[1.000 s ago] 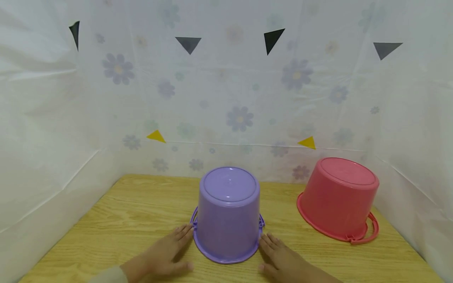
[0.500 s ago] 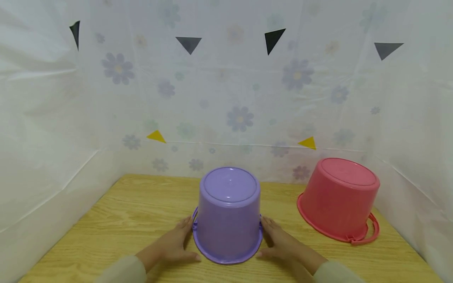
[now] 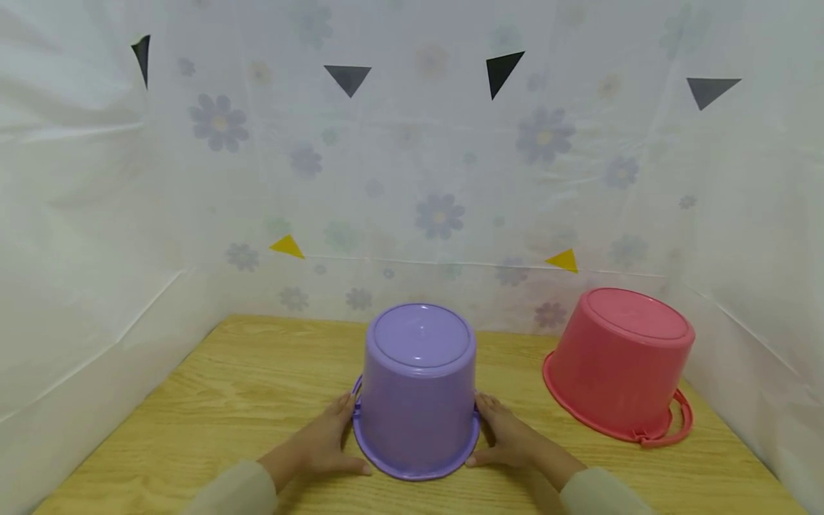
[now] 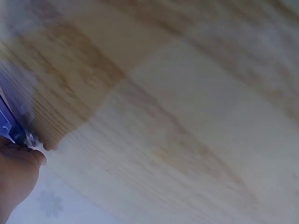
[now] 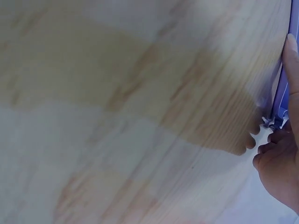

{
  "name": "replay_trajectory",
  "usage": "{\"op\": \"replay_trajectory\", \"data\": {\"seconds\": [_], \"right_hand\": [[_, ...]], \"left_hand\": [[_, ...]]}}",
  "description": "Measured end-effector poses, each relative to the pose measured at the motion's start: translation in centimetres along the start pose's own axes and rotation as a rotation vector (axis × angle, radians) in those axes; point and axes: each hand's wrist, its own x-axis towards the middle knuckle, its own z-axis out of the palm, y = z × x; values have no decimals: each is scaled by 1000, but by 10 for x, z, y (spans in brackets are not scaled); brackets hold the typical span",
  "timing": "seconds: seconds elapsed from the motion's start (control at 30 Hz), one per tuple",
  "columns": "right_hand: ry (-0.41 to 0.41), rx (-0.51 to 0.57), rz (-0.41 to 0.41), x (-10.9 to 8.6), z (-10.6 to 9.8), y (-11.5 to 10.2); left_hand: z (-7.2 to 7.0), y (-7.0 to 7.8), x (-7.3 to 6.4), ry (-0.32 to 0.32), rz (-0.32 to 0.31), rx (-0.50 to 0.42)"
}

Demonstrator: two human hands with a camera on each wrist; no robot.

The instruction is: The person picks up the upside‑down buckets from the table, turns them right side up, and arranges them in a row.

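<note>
"Grip first; how is it?"

"Closed from both sides; left hand (image 3: pixel 322 439) and right hand (image 3: pixel 513 439) hold the purple bucket (image 3: pixel 418 418) by its rim (image 3: pixel 417 475), fingers curled at the ends of the handle (image 3: pixel 357 388)."

"And where is it standing?"

"Upside down on the desk (image 3: pixel 277 365), roughly midway between left and right edges; the red bucket (image 3: pixel 621 368), also upside down, sits by the right edge."
</note>
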Motion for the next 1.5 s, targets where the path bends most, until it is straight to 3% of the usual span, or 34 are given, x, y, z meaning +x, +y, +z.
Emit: {"op": "replay_trajectory", "data": {"seconds": [0.2,0.47,0.8,0.97,1.23,1.5], "right_hand": [[35,-21,-34,2,3,0],[92,-49,-15,3,5,-5],[134,-9,9,-3,7,-6],[125,43,18,-5,4,-10],[133,107,-65,-7,-6,-15],[159,151,-6,-4,-19,-23]], "left_hand": [[4,2,3,51,11,-39],[5,6,4,123,54,-60],[2,14,0,130,39,-72],[-3,13,-1,106,33,-134],[-11,9,1,133,60,-189],[-17,11,-1,204,-34,-285]]}}
